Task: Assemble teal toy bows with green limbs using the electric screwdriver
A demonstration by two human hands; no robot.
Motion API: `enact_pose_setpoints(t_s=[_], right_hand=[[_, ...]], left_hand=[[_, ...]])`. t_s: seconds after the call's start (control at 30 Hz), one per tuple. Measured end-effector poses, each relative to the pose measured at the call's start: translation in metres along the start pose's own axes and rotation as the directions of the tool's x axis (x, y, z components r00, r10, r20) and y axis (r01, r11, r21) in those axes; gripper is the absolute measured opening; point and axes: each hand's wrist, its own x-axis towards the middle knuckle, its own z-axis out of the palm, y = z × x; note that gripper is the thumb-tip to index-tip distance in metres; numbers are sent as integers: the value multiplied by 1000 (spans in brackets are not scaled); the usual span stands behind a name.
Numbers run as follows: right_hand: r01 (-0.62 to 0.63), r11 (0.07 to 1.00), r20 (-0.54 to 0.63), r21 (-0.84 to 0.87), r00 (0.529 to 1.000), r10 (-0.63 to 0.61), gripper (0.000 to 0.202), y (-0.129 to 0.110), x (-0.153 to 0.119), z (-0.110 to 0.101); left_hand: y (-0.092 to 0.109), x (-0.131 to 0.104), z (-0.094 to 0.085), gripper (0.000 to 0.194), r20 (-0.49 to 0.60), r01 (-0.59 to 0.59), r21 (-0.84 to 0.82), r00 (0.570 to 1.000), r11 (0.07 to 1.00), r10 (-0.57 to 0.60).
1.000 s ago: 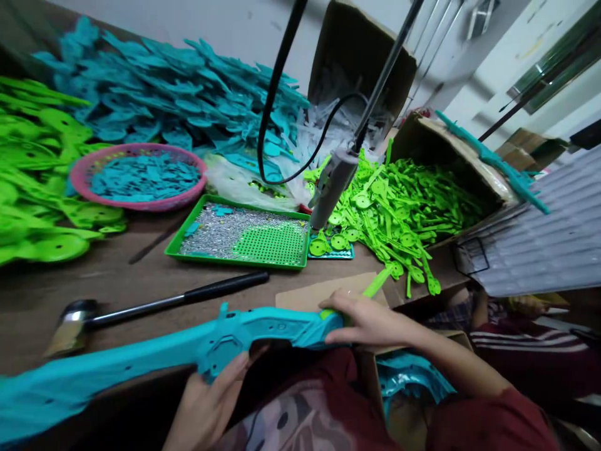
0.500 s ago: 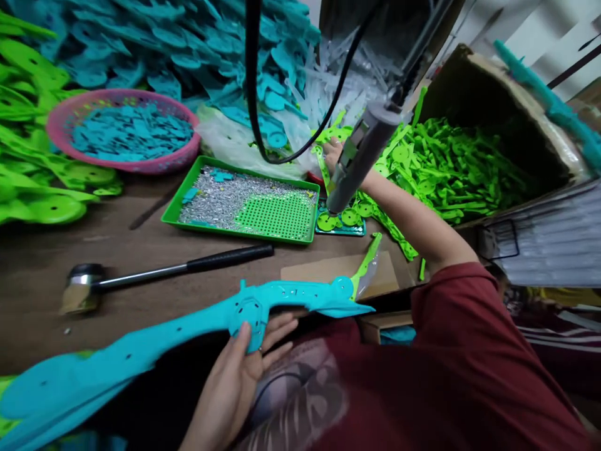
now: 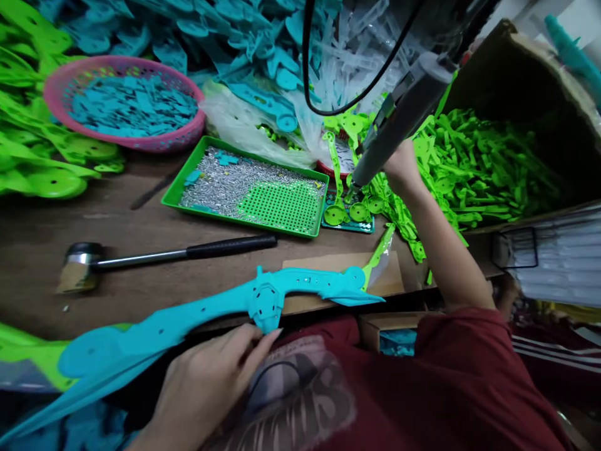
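Note:
My left hand is closed on the short lower stub of a long blue bow-shaped plastic piece, which is held across the front of my body. Green plastic parts stick out from both of its ends. My right hand is reached forward behind a hanging grey electric screwdriver. The tool covers its fingers, so I cannot see whether they grip it. Below the screwdriver's tip lie green parts with round ends on a small teal tray.
A green tray holds many small metal pins or screws. A mallet lies to the left. Behind stands a pink basket of blue pieces. A cardboard box of green parts is at the right. A black cable hangs down.
My right hand has moved right, from the green parts to behind the screwdriver. My left hand has turned from an open palm under the blue piece to a grip on its stub.

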Motion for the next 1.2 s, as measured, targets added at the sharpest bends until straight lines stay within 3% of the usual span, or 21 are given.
enact_pose_setpoints(t_s=[0.07,0.13,0.2,0.27,0.4,0.5,0.67,0.83,0.9,1.03,1.2], right_hand=[[-24,999,-59,37,998,26,19,-14,-42,-6],[-49,999,-28,11,998,49,11,-26,-94,-6],[-15,995,39,-95,999,19,3,-31,-150,0],[149,958,89,-243,987,-131,9,-30,-199,12],[320,836,117,-445,947,-300,19,-14,-255,36],[321,802,68,-503,940,-334,24,-5,-262,45],[295,862,35,-412,950,-309,23,-4,-254,41],[307,902,151,-304,950,-272,29,-16,-244,28],[393,868,292,-303,905,-308,32,-25,-235,27],[623,727,582,-289,717,-383,22,-37,-209,36],[769,515,774,-378,568,-280,16,-39,-191,47]], left_hand=[[8,14,2,31,-189,-247,279,933,928,306],[14,35,5,31,-191,-354,403,869,844,456],[16,56,8,33,-120,-393,397,874,829,471],[15,69,10,34,-86,-397,350,888,849,451],[11,69,9,43,-221,-298,387,889,872,402],[8,63,9,41,-274,-260,366,887,893,371],[4,63,11,39,-311,-264,266,887,927,342],[5,65,11,36,-282,-329,213,881,920,380],[4,66,11,35,-280,-344,216,874,914,396],[3,66,12,36,-278,-359,233,866,904,415],[5,64,11,35,-265,-343,247,875,906,404]])
